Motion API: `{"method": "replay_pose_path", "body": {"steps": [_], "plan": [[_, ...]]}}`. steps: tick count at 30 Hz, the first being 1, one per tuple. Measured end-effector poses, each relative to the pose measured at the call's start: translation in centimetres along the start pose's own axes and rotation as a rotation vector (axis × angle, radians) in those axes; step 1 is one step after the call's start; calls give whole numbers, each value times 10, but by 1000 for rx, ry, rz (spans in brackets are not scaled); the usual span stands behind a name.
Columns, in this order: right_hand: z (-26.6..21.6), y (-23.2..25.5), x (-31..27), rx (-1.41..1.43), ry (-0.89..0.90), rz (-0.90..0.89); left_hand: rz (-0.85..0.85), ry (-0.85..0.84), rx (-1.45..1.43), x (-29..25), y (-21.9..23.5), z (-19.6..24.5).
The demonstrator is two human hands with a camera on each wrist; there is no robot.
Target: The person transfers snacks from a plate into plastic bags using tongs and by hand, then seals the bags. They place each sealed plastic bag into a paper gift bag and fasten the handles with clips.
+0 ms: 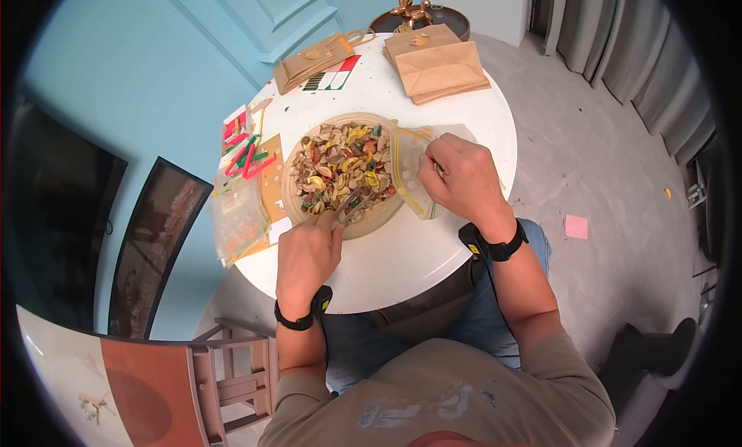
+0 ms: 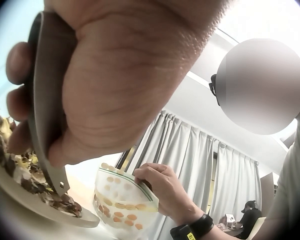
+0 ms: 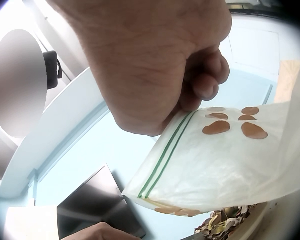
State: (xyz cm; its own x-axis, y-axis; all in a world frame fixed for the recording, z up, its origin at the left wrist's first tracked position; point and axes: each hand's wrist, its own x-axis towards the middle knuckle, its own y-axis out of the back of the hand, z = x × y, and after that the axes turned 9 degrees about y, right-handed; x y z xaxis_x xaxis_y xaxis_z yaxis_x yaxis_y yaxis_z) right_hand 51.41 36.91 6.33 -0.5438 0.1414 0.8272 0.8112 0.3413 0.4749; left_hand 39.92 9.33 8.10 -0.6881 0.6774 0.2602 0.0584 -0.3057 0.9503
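Observation:
My left hand (image 1: 308, 250) grips a pair of metal tongs (image 2: 45, 100), their tips down among the dried mixed pieces (image 1: 340, 165) at the near side of a round beige tray (image 1: 379, 224). The pieces are brown, yellow, orange and green, like potpourri. My right hand (image 1: 464, 176) pinches the edge of a translucent zip bag (image 3: 215, 165) with orange-brown paw-like spots and a green-striped seal. The bag's mouth faces the tray, right beside its rim. In the left wrist view the bag (image 2: 122, 200) hangs from the right fingers with its mouth parted.
Brown paper bags (image 1: 444, 68) stand at the table's back right, more paper bags (image 1: 313, 61) at the back left. Along the left edge lie red and green strips (image 1: 251, 159) and another spotted zip bag (image 1: 238, 215). A pink note (image 1: 576, 227) lies on the floor.

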Motion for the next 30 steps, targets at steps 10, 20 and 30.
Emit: {"method": "replay_pose_path", "body": {"steps": [10, 20, 30], "plan": [[-3, 3, 0, -14, -14, -45, 127, -27, -63, 1, 24, 16], [0, 8, -1, -20, -33, -32, 56, -119, -161, 22, 15, 48], [1, 10, -3, -20, -8, -30, 155, 108, 5, 59, -7, -6]]}}
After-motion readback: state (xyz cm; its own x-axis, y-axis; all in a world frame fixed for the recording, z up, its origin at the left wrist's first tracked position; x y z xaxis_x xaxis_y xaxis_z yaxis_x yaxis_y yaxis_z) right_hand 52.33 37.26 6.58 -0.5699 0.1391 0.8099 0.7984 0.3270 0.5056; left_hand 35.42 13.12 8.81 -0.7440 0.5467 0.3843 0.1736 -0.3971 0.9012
